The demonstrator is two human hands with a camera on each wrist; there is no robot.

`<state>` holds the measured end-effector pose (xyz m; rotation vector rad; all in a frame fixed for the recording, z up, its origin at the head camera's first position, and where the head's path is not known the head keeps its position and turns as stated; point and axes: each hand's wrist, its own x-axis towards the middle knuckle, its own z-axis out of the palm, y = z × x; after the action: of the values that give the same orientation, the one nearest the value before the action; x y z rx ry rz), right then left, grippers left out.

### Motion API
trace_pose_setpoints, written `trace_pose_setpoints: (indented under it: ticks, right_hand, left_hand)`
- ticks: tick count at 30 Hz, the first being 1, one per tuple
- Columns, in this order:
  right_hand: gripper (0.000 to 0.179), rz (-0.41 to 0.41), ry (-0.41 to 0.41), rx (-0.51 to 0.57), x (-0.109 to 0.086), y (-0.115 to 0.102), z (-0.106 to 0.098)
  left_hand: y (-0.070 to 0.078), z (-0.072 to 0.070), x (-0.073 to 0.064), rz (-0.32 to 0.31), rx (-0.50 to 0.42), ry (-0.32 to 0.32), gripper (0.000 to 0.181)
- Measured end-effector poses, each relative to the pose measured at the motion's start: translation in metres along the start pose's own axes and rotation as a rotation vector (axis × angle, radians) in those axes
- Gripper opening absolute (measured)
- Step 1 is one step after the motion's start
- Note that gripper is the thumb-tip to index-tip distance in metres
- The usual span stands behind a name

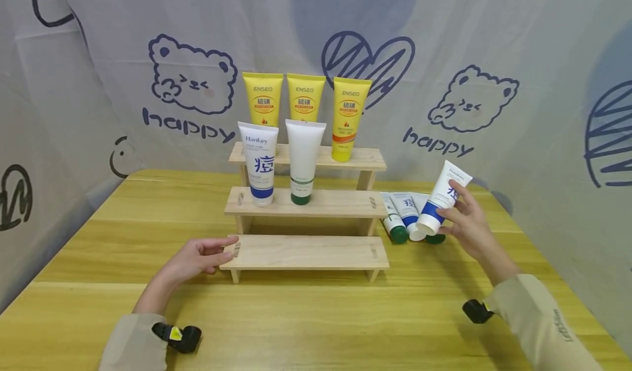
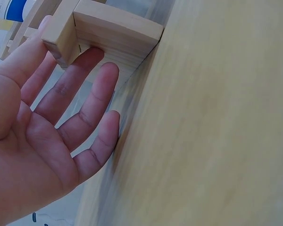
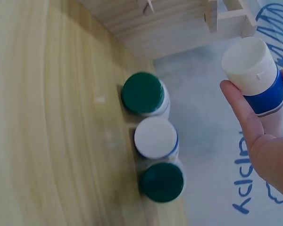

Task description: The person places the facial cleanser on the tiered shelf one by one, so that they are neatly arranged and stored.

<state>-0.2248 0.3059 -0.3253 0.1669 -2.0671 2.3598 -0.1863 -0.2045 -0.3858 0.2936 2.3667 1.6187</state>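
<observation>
My right hand [image 1: 469, 223] grips a white tube with a blue band and white cap [image 1: 443, 198], tilted, above several tubes lying at the stand's right. In the right wrist view its cap [image 3: 247, 63] faces the camera. Two lying tubes have green caps [image 3: 142, 92]; between them is a white-capped one [image 3: 155, 137]. My left hand [image 1: 195, 258] touches the left end of the lowest wooden step [image 1: 306, 252], fingers loosely extended. The left wrist view shows a fingertip under the board's end [image 2: 118, 23]. On the middle step [image 1: 345, 202] stand a blue-banded tube [image 1: 260, 162] and a green-capped tube [image 1: 303, 159].
Three yellow tubes [image 1: 350, 116] stand on the top step [image 1: 370, 158], two of them partly behind the white ones. The stand rests on a wood-grain table [image 1: 306, 321]. A printed cloth [image 1: 281, 25] hangs behind the table and along its sides.
</observation>
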Motion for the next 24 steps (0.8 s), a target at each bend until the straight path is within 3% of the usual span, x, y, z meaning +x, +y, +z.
trace_pose_setpoints:
  ticks: [7,13,18,24]
  right_hand:
    - [0.069,-0.019,-0.029,0.063,0.002,-0.005,0.02]
    - [0.069,-0.011,-0.027,0.028,0.007,-0.011,0.038]
    - [0.07,-0.007,-0.022,0.065,0.012,-0.013,0.051]
    - [0.07,-0.067,-0.032,0.057,0.015,-0.012,0.067]
  left_hand:
    - [0.0,0.0,0.0,0.006,-0.001,-0.003,0.052]
    - [0.001,0.0,-0.001,0.012,-0.006,-0.008,0.051]
    - [0.002,0.0,-0.001,0.005,-0.009,-0.003,0.051]
    - [0.001,0.0,-0.001,0.012,-0.008,-0.003,0.052]
